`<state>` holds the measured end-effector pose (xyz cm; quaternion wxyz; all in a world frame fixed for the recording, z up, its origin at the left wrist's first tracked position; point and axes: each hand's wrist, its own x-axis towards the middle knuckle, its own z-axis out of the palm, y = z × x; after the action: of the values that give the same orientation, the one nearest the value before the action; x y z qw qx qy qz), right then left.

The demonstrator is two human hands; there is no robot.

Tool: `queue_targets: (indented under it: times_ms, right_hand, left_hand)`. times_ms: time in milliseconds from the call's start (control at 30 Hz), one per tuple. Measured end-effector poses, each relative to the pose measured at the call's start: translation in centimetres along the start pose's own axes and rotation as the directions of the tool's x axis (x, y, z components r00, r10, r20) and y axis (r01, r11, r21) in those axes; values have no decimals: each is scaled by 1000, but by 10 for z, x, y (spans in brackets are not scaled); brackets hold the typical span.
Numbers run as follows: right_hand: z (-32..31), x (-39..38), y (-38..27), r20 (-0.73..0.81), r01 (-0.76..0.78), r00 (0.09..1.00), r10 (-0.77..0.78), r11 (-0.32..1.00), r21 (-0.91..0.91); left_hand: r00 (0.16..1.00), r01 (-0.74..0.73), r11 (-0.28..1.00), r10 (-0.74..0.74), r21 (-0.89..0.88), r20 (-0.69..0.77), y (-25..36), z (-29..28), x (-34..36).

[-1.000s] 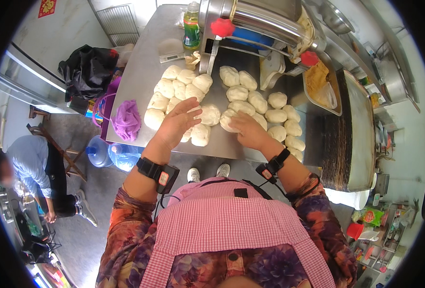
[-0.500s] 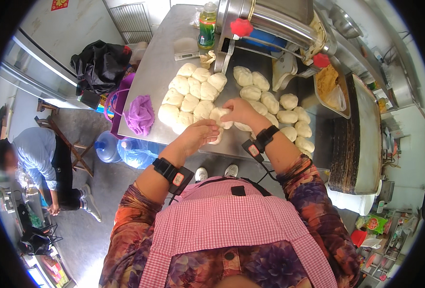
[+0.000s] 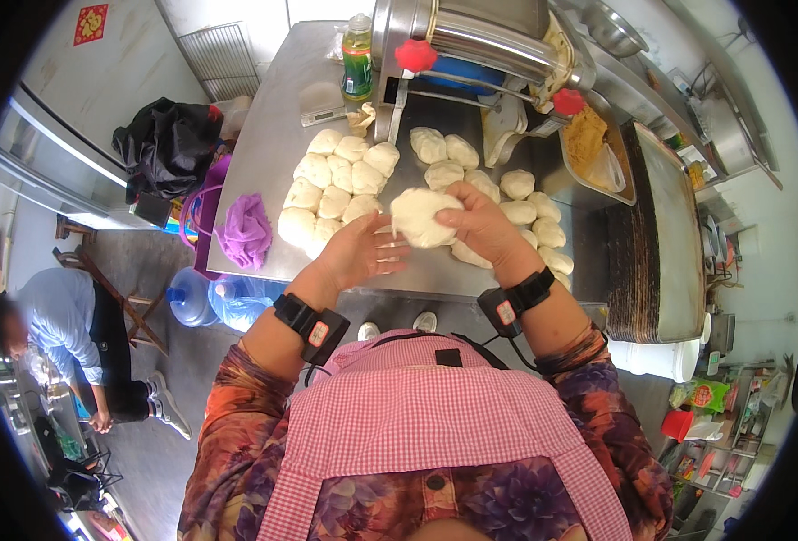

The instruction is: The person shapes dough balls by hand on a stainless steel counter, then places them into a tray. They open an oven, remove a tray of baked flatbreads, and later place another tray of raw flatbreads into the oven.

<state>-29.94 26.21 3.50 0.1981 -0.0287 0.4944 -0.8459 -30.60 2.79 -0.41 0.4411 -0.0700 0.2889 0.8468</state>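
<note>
A flattened piece of pale dough (image 3: 419, 216) is gripped at its right edge by my right hand (image 3: 482, 225), raised above the front of the steel table. Just left of the dough, my left hand (image 3: 355, 251) has its fingers spread and holds nothing. Beyond my left hand lies a tight block of dough balls (image 3: 336, 177). A second group of smoother dough pieces (image 3: 448, 171) spreads behind and to the right of my right hand, which partly hides it.
The steel table (image 3: 259, 149) carries a purple cloth (image 3: 246, 232), a scale (image 3: 320, 104), a green bottle (image 3: 356, 59) and a roller machine (image 3: 498, 41). At right are a tray of brown filling (image 3: 588, 149) and stacked baking trays (image 3: 660, 243). Another person (image 3: 79, 334) bends at far left.
My right hand has lifted the dough piece off the table, and it now looks flatter and wider. My left hand has come away from it and opened. The whole view has shifted slightly.
</note>
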Motion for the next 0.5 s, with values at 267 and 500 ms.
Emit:
queue_targets:
  times_ms: [267, 500]
  right_hand:
    - [19, -7, 17, -102, 14, 991, -81, 844, -536]
    - [30, -25, 23, 232, 334, 919, -320, 316, -888]
  left_hand:
    - [968, -112, 888, 199, 446, -154, -18, 40, 6]
    - [993, -113, 986, 108, 123, 46, -12, 30, 3]
